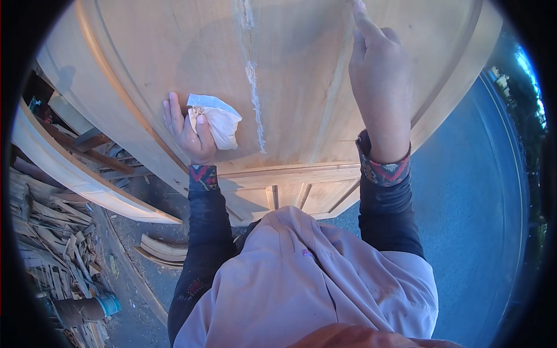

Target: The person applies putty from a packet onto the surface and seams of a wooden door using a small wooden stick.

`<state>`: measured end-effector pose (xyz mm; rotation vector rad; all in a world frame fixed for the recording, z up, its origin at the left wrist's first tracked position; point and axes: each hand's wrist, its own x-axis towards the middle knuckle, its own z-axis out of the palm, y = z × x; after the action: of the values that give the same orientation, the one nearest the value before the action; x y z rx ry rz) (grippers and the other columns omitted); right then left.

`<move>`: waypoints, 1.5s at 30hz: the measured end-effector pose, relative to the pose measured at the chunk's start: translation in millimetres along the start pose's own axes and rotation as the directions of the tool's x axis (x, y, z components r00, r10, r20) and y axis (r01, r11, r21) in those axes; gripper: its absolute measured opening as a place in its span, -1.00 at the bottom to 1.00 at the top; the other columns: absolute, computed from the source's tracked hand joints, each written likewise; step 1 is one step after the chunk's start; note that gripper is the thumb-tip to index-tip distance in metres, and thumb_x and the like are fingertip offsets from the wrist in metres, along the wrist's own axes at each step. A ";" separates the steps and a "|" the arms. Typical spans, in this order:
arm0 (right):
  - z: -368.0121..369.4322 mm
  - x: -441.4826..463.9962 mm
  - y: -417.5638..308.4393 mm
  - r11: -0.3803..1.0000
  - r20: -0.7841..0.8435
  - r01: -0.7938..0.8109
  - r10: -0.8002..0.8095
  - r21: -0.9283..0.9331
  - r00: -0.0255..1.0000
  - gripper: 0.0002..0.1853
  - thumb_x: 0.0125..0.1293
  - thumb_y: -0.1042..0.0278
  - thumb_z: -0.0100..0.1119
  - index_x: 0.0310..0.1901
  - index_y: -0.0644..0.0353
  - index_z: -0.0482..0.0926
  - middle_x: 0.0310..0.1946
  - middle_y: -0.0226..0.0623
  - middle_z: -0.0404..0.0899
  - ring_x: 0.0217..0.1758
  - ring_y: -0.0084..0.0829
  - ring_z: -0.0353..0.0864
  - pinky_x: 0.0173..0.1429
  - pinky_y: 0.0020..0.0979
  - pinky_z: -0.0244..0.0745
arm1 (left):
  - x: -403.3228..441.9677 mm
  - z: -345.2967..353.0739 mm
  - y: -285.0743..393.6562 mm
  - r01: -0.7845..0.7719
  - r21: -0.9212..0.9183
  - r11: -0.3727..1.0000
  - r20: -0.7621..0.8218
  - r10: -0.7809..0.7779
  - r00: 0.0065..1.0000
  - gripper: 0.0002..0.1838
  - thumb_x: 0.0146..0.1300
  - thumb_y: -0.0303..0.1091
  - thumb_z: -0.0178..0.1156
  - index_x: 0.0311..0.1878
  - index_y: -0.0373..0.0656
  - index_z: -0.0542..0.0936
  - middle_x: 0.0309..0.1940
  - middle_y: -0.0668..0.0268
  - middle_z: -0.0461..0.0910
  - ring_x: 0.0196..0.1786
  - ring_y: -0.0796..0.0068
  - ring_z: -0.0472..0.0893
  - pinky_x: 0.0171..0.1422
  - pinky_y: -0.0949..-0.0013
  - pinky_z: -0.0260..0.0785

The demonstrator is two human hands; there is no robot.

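Observation:
A large panelled wooden door (290, 104) lies in front of me, with a rough whitish streak (253, 93) down its middle and a fainter one to the right. My left hand (194, 130) rests on the panel left of the streak, its thumb over a small white plastic bag (217, 122) whose opening shows pale material. Farther up on the right, my right hand (380, 64) is over the panel with fingers bent and the index finger stretched toward the top edge. Whatever its fingertips hold is too small or cut off to make out.
A curved wooden piece (87, 180) stands left of the door. Scrap wood (52, 232) is heaped at the far left, near a cylindrical container with a blue end (108, 304). Curved offcuts (162, 250) lie on the ground. Grey pavement (464, 220) extends at the right.

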<state>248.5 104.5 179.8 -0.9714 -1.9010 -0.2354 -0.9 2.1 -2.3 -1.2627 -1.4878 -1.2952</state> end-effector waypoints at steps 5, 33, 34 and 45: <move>7.6 -28.6 6.3 0.999 0.050 -0.005 0.007 -0.047 0.999 -0.58 0.34 0.45 0.03 0.23 -0.06 0.50 -0.50 -0.15 0.47 -0.50 -0.23 0.51 -0.31 -0.29 0.46 | -1.5 -0.1 -0.7 -0.006 -0.001 1.000 0.004 0.006 1.000 -0.55 0.37 -0.24 -0.12 0.10 -0.41 0.51 0.36 -0.06 0.27 0.44 -0.19 0.13 0.49 -0.07 -0.10; 15.0 13.9 3.1 0.935 -0.176 0.132 -0.077 0.328 0.981 -0.56 0.35 0.52 0.03 0.26 0.07 0.47 -0.48 -0.13 0.50 -0.50 -0.32 0.49 -0.38 -0.39 0.40 | -0.4 0.1 -1.8 0.008 -0.010 1.000 -0.013 -0.009 1.000 -0.63 0.34 -0.24 -0.05 -0.20 -0.37 0.61 0.35 -0.08 0.28 0.43 -0.19 0.16 0.47 -0.11 -0.07; 21.3 11.3 5.4 0.937 -0.195 0.132 -0.070 0.324 0.978 -0.55 0.35 0.53 0.03 0.27 0.05 0.46 -0.48 -0.13 0.50 -0.51 -0.30 0.50 -0.38 -0.38 0.40 | -0.4 -0.1 -1.6 0.005 0.000 1.000 -0.003 -0.005 1.000 -0.63 0.34 -0.26 -0.08 -0.12 -0.38 0.59 0.36 -0.09 0.27 0.43 -0.20 0.15 0.47 -0.11 -0.08; 13.1 20.1 17.0 0.972 -0.235 0.173 -0.132 0.161 0.963 -0.65 0.33 0.46 0.09 0.12 -0.02 0.60 -0.54 -0.21 0.48 -0.51 -0.29 0.49 -0.34 -0.34 0.44 | 0.1 -1.5 0.4 0.011 -0.006 1.000 0.014 -0.011 1.000 -0.58 0.34 -0.29 -0.11 0.07 -0.42 0.53 0.37 -0.05 0.26 0.44 -0.19 0.12 0.49 -0.08 -0.11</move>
<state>247.2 133.4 185.5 -0.6487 -1.7572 -0.2475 -0.6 0.6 -1.9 -1.2713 -1.5030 -1.3015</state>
